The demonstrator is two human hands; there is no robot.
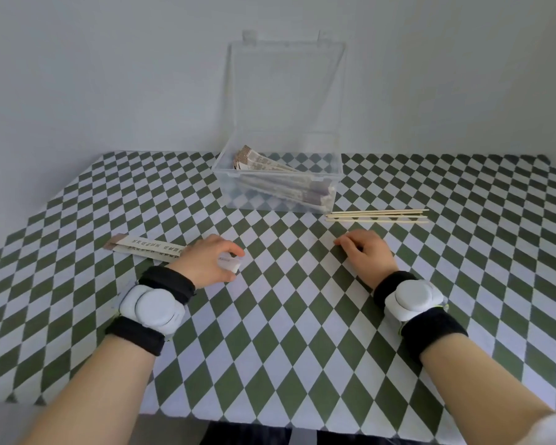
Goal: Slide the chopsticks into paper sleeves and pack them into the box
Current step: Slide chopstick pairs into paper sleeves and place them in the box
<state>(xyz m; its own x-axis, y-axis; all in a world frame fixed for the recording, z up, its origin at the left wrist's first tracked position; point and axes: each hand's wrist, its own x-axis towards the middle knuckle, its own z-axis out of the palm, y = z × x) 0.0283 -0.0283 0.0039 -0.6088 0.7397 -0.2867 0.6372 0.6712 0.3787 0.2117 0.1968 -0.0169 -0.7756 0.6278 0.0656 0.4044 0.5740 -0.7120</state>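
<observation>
A printed paper sleeve lies flat on the checked tablecloth at the left. My left hand covers its right end, and its thumb and fingers pinch the white tip that sticks out there. My right hand rests on the cloth with its fingers pointing left and holds nothing. Several bare wooden chopsticks lie side by side just beyond my right hand. The clear plastic box stands at the back middle with several sleeved chopsticks inside.
The box's clear lid stands open and leans against the white wall behind it. The table's near edge runs below my forearms. Both wrists carry white sensor units on black bands.
</observation>
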